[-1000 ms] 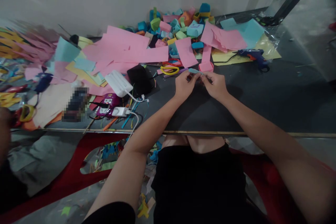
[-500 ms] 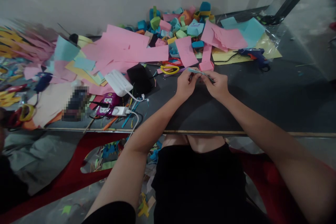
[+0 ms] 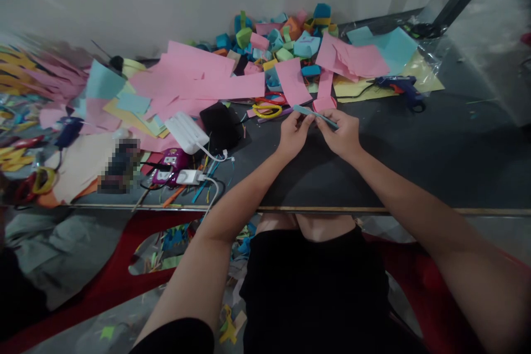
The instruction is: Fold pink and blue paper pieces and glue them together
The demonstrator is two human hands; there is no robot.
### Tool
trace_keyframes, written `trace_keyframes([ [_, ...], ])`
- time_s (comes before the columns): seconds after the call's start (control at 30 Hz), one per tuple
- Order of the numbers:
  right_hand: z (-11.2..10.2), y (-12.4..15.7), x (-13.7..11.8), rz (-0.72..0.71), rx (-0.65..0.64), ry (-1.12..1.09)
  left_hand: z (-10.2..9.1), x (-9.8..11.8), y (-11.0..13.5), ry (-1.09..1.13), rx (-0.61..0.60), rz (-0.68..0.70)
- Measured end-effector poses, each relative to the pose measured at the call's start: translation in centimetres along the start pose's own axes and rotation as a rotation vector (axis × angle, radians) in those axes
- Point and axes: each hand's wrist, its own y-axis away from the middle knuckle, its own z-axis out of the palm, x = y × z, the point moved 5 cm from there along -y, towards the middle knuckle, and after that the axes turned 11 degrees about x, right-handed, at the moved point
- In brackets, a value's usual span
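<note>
A thin light-blue paper strip (image 3: 314,115) is pinched between both my hands above the dark table (image 3: 415,144). My left hand (image 3: 292,135) grips its left end with closed fingers. My right hand (image 3: 341,134) holds the right part, fingers closed round it. Just beyond the strip lies a small pink paper ring (image 3: 324,103), with yellow-handled scissors (image 3: 266,110) to its left.
Pink paper sheets (image 3: 207,80) and several folded coloured paper pieces (image 3: 282,38) crowd the back. A blue glue gun (image 3: 400,87) lies at the right on yellow paper. A white power bank (image 3: 187,131), black pouch (image 3: 221,126) and cables sit at the left. Another person's arm shows at the far left edge.
The strip has tilted, its right end now lower across my right hand's fingers; both hands stayed nearly in place.
</note>
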Motion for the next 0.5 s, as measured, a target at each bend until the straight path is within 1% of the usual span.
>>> trace_keyframes([
  [0.13,0.2,-0.4,0.4,0.061,-0.035,-0.068,0.4,-0.4,-0.1,0.051,-0.011,-0.053],
  [0.23,0.3,-0.5,0.9,0.091,-0.033,-0.1,0.3,-0.6,-0.1,0.011,-0.017,-0.032],
  [0.33,0.5,-0.3,1.2,0.074,-0.041,-0.065,-0.2,-0.6,-0.5,-0.087,-0.032,0.065],
  [0.43,0.5,-0.1,1.2,0.012,-0.043,0.012,-0.6,-0.1,-0.9,-0.214,-0.114,0.21],
  [0.5,0.3,0.0,1.1,-0.032,-0.035,0.048,-0.9,0.4,-1.0,-0.255,-0.15,0.279],
])
